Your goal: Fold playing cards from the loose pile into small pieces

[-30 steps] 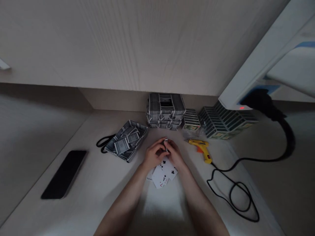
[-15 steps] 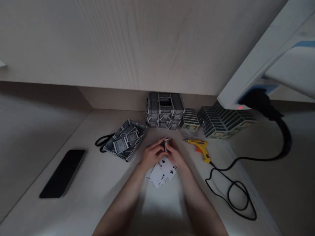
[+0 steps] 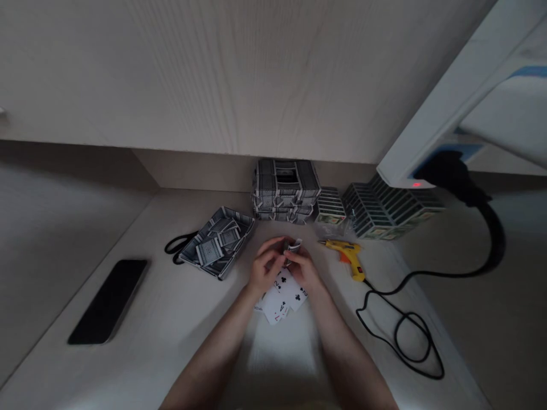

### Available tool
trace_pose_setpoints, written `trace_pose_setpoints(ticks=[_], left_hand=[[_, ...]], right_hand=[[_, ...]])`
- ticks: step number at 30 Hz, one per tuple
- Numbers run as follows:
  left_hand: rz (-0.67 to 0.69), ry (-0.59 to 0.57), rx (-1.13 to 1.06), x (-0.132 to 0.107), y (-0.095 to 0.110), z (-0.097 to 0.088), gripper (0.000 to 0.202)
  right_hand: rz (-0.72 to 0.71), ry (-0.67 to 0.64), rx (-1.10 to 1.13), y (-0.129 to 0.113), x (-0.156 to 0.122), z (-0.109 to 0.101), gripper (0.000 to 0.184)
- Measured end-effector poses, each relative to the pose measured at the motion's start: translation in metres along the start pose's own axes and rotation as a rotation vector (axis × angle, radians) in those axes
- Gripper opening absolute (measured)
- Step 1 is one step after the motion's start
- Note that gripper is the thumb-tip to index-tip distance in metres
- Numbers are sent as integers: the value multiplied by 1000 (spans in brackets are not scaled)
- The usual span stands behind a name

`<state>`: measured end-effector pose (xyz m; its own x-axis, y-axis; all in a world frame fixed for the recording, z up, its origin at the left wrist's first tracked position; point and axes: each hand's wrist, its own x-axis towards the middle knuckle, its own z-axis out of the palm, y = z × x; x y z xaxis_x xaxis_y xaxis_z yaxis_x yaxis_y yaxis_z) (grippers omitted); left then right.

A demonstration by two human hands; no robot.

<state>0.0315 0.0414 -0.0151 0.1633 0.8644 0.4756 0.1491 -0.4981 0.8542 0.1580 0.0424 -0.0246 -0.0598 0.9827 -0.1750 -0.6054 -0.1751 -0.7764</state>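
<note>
Near the middle of the desk, my left hand [image 3: 264,270] and my right hand [image 3: 306,269] meet around a bent playing card [image 3: 294,247]. The fingers of both hands are closed on it, and part of the card is hidden behind them. Just below my hands lie several loose playing cards [image 3: 277,304], face up and overlapping, with clubs showing on some. Left of my left hand sits an open box made of playing cards [image 3: 228,267], holding several loose cards [image 3: 209,251] with patterned backs.
A structure built of patterned cards [image 3: 287,196] stands against the back wall. Several stacked card boxes [image 3: 331,208] are beside it. A yellow glue gun [image 3: 350,256] with a looped black cord [image 3: 405,336] lies right, scissors handles [image 3: 173,249] and a black phone [image 3: 109,302] left. A power strip [image 3: 421,154] hangs upper right.
The card between my hands has turned and now shows a curled white edge toward the right. My left fingers have shifted slightly right. The loose cards and the box stay put.
</note>
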Motion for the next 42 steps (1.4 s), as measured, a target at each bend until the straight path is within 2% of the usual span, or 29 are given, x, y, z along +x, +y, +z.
trace_pose_setpoints(ticks=[2,3,5,6,10,14,21,27,30,33,38,42], left_hand=[[-177,181,18,3,-7,1,30],[-278,214,-7,5,-12,1,31],[-439,135,-114,9,-20,1,31],[-467,75,-147,12,-22,0,30],[-464,-132,-182,20,-19,-6,30],[-535,-259,-294,25,-8,-14,32],[-628,-270,-459,27,-10,-20,33],[-759,-303,-667,23,-18,-23,30],[-744,-307,-763,22,-19,-25,33],[-719,-297,-805,22,-19,-24,38],[-723,-305,-819,21,-19,-21,49],[-698,-350,-798,23,-20,-23,48]], right_hand=[[-107,68,-96,3,0,2,49],[-168,107,-163,5,1,3,55],[-282,159,-300,9,1,3,63],[-319,161,-354,10,2,3,65],[-347,124,-450,13,3,0,64],[-358,84,-497,13,5,-1,63],[-478,83,-640,20,6,-1,63],[-654,153,-919,16,-2,5,55],[-745,162,-1039,12,-6,7,56],[-775,165,-1096,12,-8,7,55],[-793,224,-1109,18,-11,6,46],[-813,226,-1085,19,-11,6,48]])
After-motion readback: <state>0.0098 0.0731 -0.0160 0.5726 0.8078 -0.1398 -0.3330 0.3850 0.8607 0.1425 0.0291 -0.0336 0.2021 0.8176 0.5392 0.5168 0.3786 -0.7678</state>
